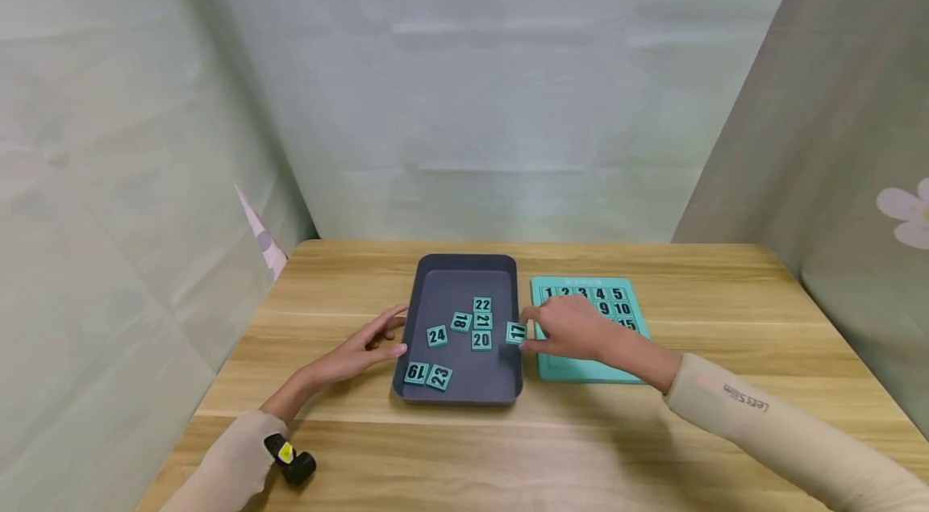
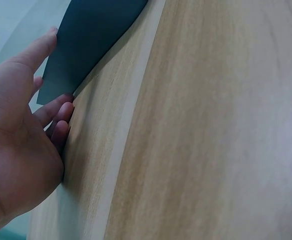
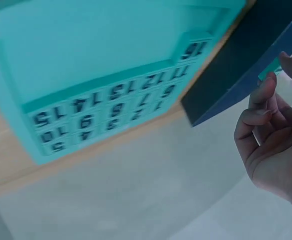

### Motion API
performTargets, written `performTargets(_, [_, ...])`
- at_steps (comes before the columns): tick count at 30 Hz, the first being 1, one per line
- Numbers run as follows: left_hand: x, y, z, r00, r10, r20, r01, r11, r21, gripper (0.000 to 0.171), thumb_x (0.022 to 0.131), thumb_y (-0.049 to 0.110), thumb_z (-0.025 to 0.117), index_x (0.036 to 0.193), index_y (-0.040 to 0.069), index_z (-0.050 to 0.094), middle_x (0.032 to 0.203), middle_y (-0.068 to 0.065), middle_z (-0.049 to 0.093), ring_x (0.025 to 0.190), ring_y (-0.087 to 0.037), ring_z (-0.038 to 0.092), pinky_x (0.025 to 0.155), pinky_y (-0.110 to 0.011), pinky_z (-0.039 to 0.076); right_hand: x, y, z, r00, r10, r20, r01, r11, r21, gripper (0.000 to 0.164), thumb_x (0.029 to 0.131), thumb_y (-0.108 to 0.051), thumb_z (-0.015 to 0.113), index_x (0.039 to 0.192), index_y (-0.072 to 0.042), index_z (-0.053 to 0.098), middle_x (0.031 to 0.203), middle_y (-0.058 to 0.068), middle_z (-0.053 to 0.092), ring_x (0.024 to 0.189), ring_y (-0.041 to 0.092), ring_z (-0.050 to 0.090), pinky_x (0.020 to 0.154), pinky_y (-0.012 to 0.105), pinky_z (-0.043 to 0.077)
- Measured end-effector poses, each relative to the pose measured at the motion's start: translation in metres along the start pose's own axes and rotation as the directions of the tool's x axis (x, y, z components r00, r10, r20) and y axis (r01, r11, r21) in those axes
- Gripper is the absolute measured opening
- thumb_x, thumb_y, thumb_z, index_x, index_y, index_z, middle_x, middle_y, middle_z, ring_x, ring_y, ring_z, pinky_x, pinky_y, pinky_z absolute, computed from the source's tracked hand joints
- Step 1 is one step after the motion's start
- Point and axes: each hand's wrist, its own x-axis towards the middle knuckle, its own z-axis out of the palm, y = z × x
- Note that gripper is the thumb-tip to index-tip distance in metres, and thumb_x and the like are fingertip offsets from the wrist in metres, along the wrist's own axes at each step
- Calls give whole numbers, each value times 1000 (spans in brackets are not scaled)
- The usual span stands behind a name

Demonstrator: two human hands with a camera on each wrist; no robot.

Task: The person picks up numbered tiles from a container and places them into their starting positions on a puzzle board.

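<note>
My right hand (image 1: pixel 576 328) pinches a teal number tile marked 17 (image 1: pixel 516 333) between thumb and fingers, over the right rim of a dark grey tray (image 1: pixel 450 282). In the right wrist view only a teal edge of that tile (image 3: pixel 270 69) shows. Several loose tiles lie in the tray, among them 24 (image 1: pixel 437 335), 20 (image 1: pixel 481 340) and 23 (image 1: pixel 439 377). At the tray's left wall rests my left hand (image 1: pixel 356 352), thumb by the rim and fingers loosely bent. A teal number board (image 3: pixel 95 55) holds tiles 1 to 16 in rows; its remaining recess is bare.
Tray and board stand side by side on a wooden table (image 1: pixel 348 447), a narrow gap between them. My right forearm crosses the board's front right corner. A pale cloth (image 1: pixel 493 133) hangs behind the table and along both sides. A black wrist device (image 1: pixel 290 459) sits on my left sleeve.
</note>
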Motion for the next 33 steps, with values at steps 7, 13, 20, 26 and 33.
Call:
performTargets(7, [0,0,-1,1000,4,-6,-4,1000,0,68,105,29,58,163,26,22,162,-20,37,132,-34,39,105,-43,34,-26,22,7,999,54,-7,-54,998,11,33,89,-42,78,109,-16,77,44,-13,29,43,1,22,43,20,17])
performTargets(13, [-1,1,-2,1000,-8,-6,8,1000,3,69,105,31,58,164,27,22,163,-19,37,131,-33,40,105,-43,34,-43,31,14,995,101,17,-101,995,22,34,88,-42,78,109,-15,77,45,-13,31,45,1,25,44,21,18])
performTargets(20, [-2,1,-2,1000,4,-9,-4,1000,10,69,105,30,58,163,23,23,162,-21,38,130,-34,39,101,-42,34,-53,34,20,992,129,14,-129,992,6,34,88,-42,78,105,-13,77,47,-13,35,48,2,28,44,21,22])
performTargets(26, [-2,1,-3,1000,-7,-4,7,1000,4,69,105,30,58,163,25,22,163,-19,37,130,-33,39,103,-41,34,-59,38,24,989,148,-8,-148,989,-3,34,87,-42,79,101,-11,77,49,-12,42,51,2,35,47,22,29])
performTargets(33, [0,-1,-2,1000,9,-4,-9,1000,8,68,105,30,57,163,27,23,162,-19,38,131,-33,39,103,-45,35,-66,43,26,981,191,-23,-191,982,-2,32,86,-42,79,99,-14,77,55,-11,51,53,3,42,46,27,35])
